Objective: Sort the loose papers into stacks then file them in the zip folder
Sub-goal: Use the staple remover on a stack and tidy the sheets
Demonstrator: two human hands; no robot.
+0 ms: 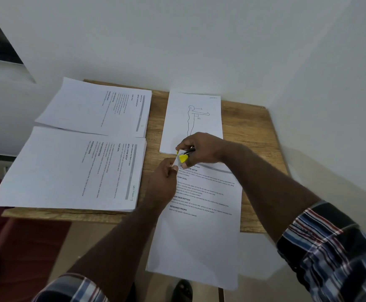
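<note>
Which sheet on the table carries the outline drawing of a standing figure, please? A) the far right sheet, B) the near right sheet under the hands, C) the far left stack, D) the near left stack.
A: the far right sheet shows the outline figure with an arm stretched out, while the far left stack, the near left stack and the near right sheet carry printed text.

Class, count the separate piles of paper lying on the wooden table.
4: far-left stack, near-left stack, figure-drawing pile far right, near-right pile overhanging the edge. Hands may hide more.
</note>
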